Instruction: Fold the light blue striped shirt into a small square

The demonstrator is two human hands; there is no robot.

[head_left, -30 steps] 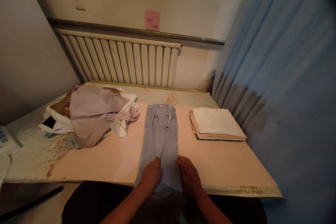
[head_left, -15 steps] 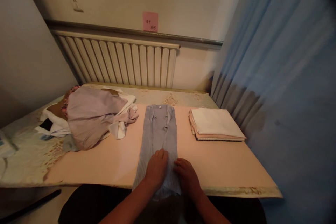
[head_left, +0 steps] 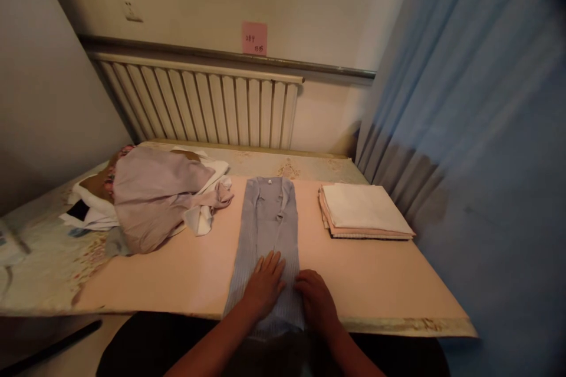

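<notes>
A grey-blue ribbed cardigan (head_left: 269,230) lies in a long narrow strip, collar with a small white label at the far end. Its near end hangs over the table's front edge. My left hand (head_left: 266,284) rests flat on the lower part of the cardigan, fingers spread. At the cardigan's right edge, my right hand (head_left: 316,297) has its fingers bent together and closed at the fabric; its thumb is hidden.
A loose heap of clothes (head_left: 159,194) occupies the left of the peach-covered table (head_left: 177,283). On the right sits a folded stack of fabric (head_left: 367,206). A radiator (head_left: 198,103) stands behind; a blue curtain (head_left: 477,147) hangs along the right.
My left hand's fingers have gone from bunched together to spread flat on the cardigan. My right hand stays at the right edge, almost unmoved.
</notes>
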